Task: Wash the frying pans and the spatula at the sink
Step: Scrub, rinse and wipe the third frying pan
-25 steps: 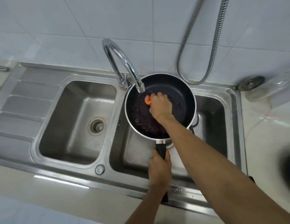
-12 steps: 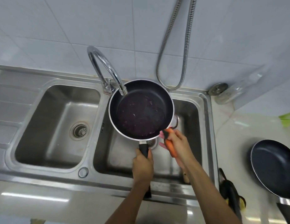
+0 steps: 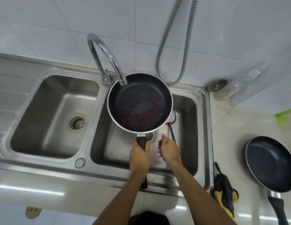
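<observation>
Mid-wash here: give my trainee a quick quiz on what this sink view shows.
1. Which hand grips the handle of the frying pan held over the sink? A left, B right.
2. True or false: the second pan lies in the sink too.
3. Fill in: the faucet spout ends above the ____.
Key: 1 A, the left hand. 2 False: the second pan sits on the counter, right of the sink. 3 frying pan.

Hose (image 3: 183, 38) on wall (image 3: 60, 21); cloth (image 3: 225, 192) rt on counter (image 3: 230, 135).
</observation>
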